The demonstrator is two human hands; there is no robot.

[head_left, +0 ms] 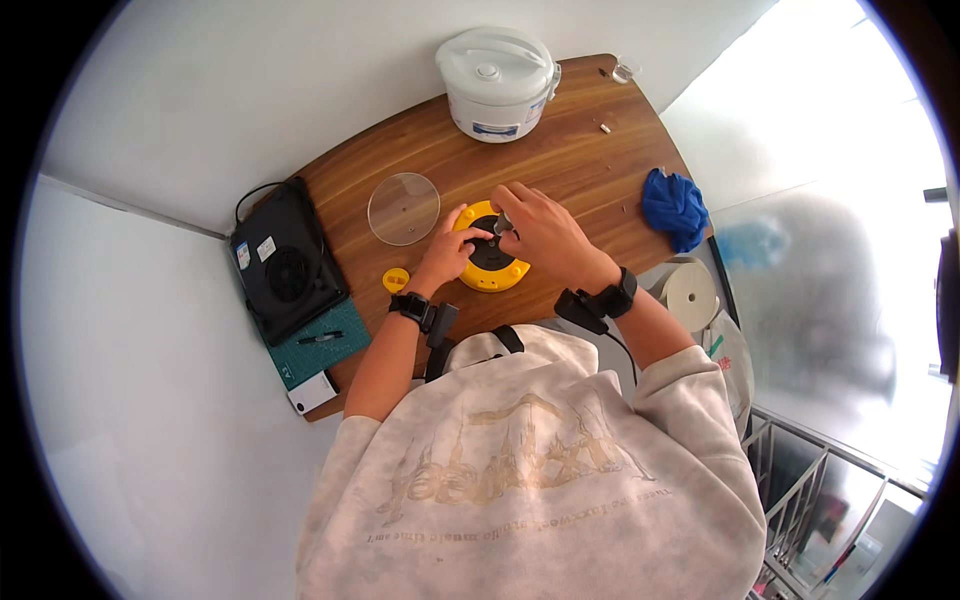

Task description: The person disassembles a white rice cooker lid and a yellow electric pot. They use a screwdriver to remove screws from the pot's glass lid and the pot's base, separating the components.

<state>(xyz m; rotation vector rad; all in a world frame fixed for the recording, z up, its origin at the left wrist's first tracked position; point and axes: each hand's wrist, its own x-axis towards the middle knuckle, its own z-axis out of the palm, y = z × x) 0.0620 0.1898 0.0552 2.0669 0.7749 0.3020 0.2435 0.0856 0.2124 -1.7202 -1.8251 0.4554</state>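
Note:
A round yellow device (487, 283) with a black centre lies on the wooden table in front of me. My left hand (446, 256) holds it at its left side, one finger along the yellow rim and another reaching onto the black disc. Over the upper right of the device, my right hand (545, 236) is closed around a small grey piece (502, 224), whose lower end meets the black centre; its kind is mostly hidden by the fingers. Left of my left hand sits a small yellow round part (396, 280). Beyond it is a clear round disc (404, 209).
A white rice cooker (497, 90) stands at the back of the table (590, 160). At the left, a black flat appliance (288, 270) overlaps a green cutting mat (325, 350) with a pen (321, 338). A blue cloth (675, 209) and a small clear cup (622, 73) occupy the right edge.

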